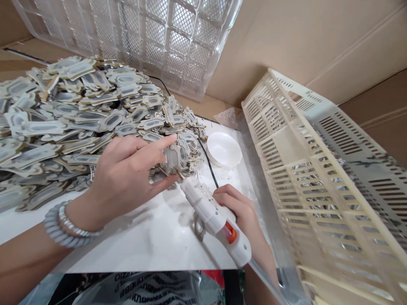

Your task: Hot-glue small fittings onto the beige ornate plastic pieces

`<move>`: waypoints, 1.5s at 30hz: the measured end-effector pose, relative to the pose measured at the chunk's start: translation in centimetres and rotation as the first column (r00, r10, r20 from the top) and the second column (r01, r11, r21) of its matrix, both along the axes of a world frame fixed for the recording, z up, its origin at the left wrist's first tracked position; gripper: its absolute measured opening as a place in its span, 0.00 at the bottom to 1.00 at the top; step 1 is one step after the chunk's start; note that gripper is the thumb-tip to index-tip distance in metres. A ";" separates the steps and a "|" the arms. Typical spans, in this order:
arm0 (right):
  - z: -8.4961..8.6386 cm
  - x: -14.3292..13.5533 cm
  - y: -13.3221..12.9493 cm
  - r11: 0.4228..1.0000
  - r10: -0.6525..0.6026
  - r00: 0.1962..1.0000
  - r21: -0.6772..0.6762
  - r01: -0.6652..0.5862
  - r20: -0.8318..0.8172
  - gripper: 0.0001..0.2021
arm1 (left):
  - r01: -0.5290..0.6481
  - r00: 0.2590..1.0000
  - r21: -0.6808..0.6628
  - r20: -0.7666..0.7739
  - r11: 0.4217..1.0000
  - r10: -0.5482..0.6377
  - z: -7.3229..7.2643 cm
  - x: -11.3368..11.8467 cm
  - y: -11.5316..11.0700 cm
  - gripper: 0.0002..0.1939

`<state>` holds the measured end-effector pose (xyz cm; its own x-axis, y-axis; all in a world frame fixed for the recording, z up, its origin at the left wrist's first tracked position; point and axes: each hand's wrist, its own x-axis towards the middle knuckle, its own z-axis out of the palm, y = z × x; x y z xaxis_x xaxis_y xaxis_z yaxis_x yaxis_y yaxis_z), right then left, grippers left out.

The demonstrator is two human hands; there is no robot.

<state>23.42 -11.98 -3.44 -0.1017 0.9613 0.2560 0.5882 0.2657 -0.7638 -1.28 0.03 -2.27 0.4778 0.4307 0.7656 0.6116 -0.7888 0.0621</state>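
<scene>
In the head view, my left hand holds a small grey frame-shaped piece by its edges, between thumb and fingers. My right hand is wrapped round a white glue gun with an orange part near its rear. The gun's metal nozzle touches or nearly touches the lower edge of that piece; I cannot tell which. A large heap of similar grey frame-shaped pieces lies behind and left of my left hand, some with small metal chains.
A white bowl stands beyond the glue gun on the white table. Cream slatted plastic baskets rise along the right. A clear compartment tray leans at the back against cardboard. A black cord runs past the bowl.
</scene>
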 end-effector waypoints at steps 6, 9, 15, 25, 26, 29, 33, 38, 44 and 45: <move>-0.2 0.0 -0.1 1.000 0.001 1.000 0.009 -0.001 -0.004 0.07 | -0.013 1.000 0.065 -0.002 0.998 0.013 0.3 0.0 0.1 0.15; -0.2 0.1 -0.1 1.000 0.003 1.000 0.010 -0.003 -0.006 0.07 | 0.014 1.000 0.108 0.001 0.994 -0.014 0.2 0.1 0.2 0.15; -0.2 0.1 -0.1 1.000 0.004 1.000 0.012 -0.004 0.005 0.07 | 0.014 1.000 0.127 -0.027 0.992 -0.010 0.3 0.3 0.2 0.15; -0.3 0.1 0.0 1.000 0.003 1.000 0.009 -0.003 0.004 0.07 | 0.025 0.999 0.147 -0.027 0.989 -0.021 0.5 0.5 0.0 0.15; -0.3 0.1 0.0 1.000 0.002 1.000 0.009 -0.002 0.003 0.07 | 0.030 0.999 0.145 -0.027 0.989 -0.026 0.5 0.5 0.0 0.15; -0.3 0.2 -0.1 1.000 -0.001 1.000 0.005 0.001 0.008 0.08 | 0.035 0.999 0.139 -0.028 0.990 -0.031 0.5 0.6 0.0 0.15; -0.3 0.2 -0.1 1.000 0.002 1.000 0.008 -0.002 0.012 0.08 | 0.026 0.999 0.135 -0.031 0.990 -0.022 0.5 0.5 0.0 0.15; -0.3 0.1 -0.1 1.000 -0.002 1.000 0.008 0.002 0.004 0.08 | 0.016 1.000 0.126 -0.028 0.992 -0.013 0.4 0.4 0.1 0.15; -0.2 0.1 -0.1 1.000 0.001 1.000 -0.009 -0.001 0.005 0.08 | 0.007 1.000 0.122 -0.023 0.992 -0.004 0.3 0.4 0.0 0.15; -0.2 0.1 -0.1 1.000 0.001 1.000 -0.010 -0.001 0.005 0.08 | 0.008 1.000 0.121 -0.021 0.993 -0.005 0.2 0.4 0.0 0.15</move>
